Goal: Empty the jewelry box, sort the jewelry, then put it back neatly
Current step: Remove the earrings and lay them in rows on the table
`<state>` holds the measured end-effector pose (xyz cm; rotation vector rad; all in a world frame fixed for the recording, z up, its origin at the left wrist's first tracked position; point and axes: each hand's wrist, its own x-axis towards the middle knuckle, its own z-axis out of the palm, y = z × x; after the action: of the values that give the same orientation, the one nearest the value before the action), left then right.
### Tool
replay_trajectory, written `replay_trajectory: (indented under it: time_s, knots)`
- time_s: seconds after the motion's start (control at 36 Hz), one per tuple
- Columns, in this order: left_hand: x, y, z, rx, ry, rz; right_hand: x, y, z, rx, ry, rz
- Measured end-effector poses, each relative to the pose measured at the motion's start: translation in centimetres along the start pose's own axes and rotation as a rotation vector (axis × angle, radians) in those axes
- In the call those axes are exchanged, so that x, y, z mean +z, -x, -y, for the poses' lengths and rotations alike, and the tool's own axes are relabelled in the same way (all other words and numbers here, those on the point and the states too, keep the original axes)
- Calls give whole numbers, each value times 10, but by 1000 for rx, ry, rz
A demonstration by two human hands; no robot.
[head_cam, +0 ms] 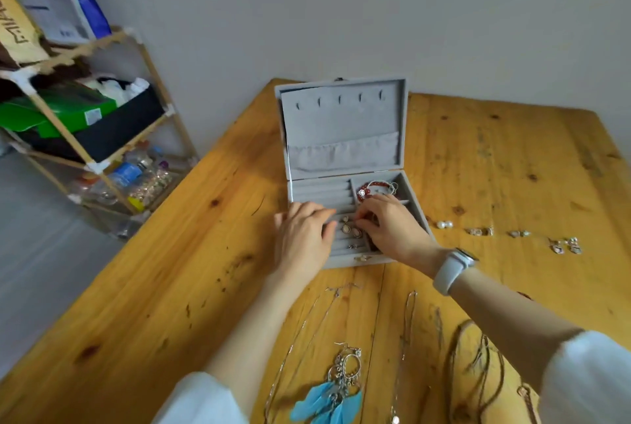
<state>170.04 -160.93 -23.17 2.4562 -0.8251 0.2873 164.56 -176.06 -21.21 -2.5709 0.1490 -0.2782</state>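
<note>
Grey jewelry box (341,136), lid raised, stands at frame centre on the wooden table (170,287). Left hand (302,235) rests flat, fingers relaxed, on its ring rolls; right hand (392,227) pinches a small ring (356,231) there. Necklaces (408,328) lie along the lower edge; a cluttered shelf (85,123) stands upper left.

The jewelry box (343,136) is pale grey throughout. A red beaded bracelet (374,187) lies at its 2 o'clock corner. The tabletop (164,287) is honey-yellow, knotted wood. Turquoise feather earrings (329,396) sit at 6 o'clock. A white watch band (450,270) wraps one wrist.
</note>
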Motion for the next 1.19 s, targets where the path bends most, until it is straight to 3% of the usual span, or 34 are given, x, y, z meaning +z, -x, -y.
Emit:
replay_trajectory:
  time_s: [0.19,0.39,0.53,0.69,0.94,1.06,1.19]
  knots:
    - [3,-14,-10,13,-26,108,-29,19,0,53,-200,-106]
    - [-4,-17,-18,-19,94,124,-62,51,-22,91,-188,-195]
    - [-11,-7,-44,-31,227,36,-90,89,-47,153,-120,-177]
    - [-3,15,-112,83,338,298,-129,143,-83,252,-41,-15]
    - [38,31,-210,326,318,788,-176,195,-124,365,24,551]
    - [60,26,-245,388,237,861,-180,200,-148,396,59,549]
    - [90,12,-275,348,173,806,-179,200,-176,420,56,358]
